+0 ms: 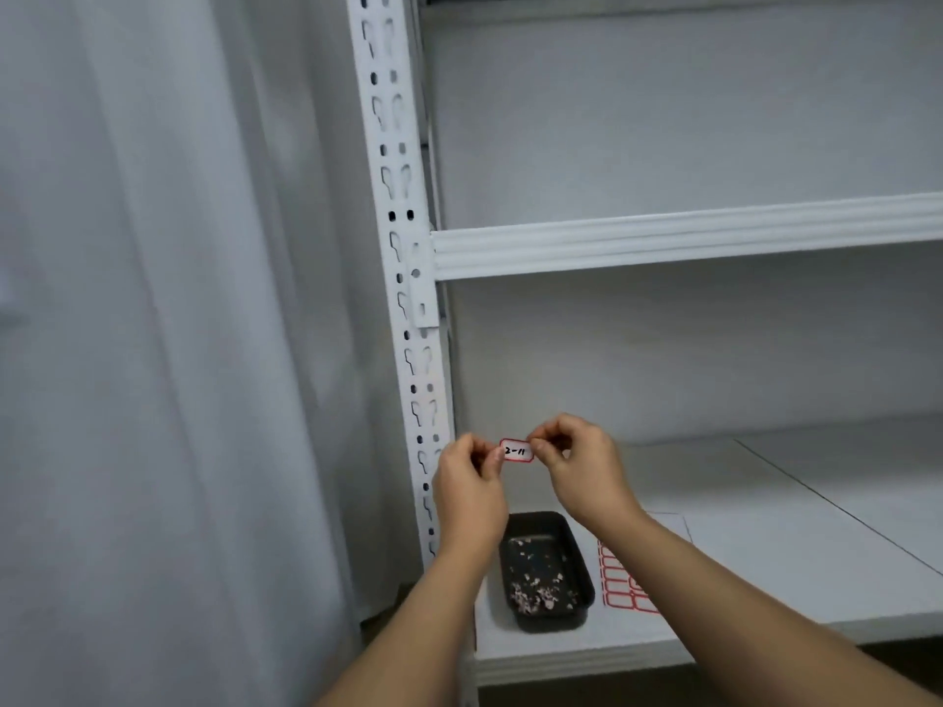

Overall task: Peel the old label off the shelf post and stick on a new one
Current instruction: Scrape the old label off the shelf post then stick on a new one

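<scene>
A small white label (516, 450) with a red border and black handwriting hangs in the air between my hands. My left hand (470, 489) pinches its left end and my right hand (579, 464) pinches its right end. Both hands hover just right of the white slotted shelf post (403, 278), above the lower shelf. No label shows on the visible part of the post. A sheet of red-bordered blank labels (620, 586) lies on the shelf, partly hidden under my right forearm.
A black tray (579, 548) holding several torn label scraps sits on the lower white shelf (791, 563) below my hands. A white shelf beam (689, 242) crosses higher up. A grey curtain (168, 349) hangs left of the post.
</scene>
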